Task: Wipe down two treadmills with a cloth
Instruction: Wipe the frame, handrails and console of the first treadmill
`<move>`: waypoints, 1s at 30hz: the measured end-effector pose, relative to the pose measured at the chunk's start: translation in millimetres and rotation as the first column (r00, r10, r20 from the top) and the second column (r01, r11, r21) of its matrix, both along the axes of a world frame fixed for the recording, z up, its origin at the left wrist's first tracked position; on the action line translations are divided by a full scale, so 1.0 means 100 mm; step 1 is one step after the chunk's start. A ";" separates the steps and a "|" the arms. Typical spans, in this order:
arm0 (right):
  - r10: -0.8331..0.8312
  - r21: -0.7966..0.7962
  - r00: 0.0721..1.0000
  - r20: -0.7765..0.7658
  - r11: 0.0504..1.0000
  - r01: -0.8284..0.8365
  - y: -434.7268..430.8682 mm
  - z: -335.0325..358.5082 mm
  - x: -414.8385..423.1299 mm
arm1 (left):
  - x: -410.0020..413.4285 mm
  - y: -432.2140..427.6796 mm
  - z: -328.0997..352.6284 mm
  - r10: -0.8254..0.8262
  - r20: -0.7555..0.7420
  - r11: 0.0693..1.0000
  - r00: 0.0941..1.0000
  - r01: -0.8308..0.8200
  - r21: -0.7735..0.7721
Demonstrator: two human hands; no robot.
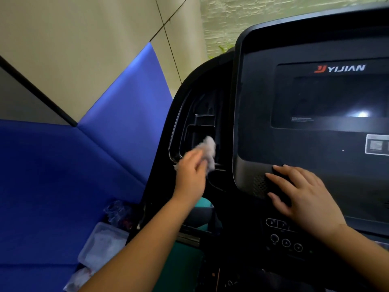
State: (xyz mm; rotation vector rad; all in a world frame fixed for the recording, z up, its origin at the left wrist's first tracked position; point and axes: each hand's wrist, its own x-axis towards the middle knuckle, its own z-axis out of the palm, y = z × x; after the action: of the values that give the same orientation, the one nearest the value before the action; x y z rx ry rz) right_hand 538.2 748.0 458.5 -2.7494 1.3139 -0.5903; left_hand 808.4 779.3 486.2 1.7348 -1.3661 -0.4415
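A black treadmill console (263,131) with a dark screen and the YIJIAN logo fills the right half of the view. My left hand (190,171) holds a crumpled grey-white cloth (209,151) against the recessed side pocket (200,127) on the console's left. My right hand (303,194) lies flat with spread fingers on the console's lower left corner, beside the speaker grille. Round control buttons (285,242) sit below that hand.
A blue padded wall panel (63,169) runs along the left, with beige wall above it. A clear plastic box (103,243) and crumpled plastic wrapping (117,211) lie low between the wall and the treadmill. Green flooring (181,270) shows below.
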 end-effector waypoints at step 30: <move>-0.006 -0.057 1.000 0.028 0.998 0.008 -0.02 -0.05 0.02 | 0.16 -1.69 0.28 -0.157 0.500 0.986 0.852 0.110 0.122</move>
State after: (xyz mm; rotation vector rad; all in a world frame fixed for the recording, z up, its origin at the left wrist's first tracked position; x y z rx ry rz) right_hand 539.7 746.1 453.9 -2.7712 1.3221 -0.6745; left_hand 824.7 610.2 514.6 1.9192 -1.8745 -0.1137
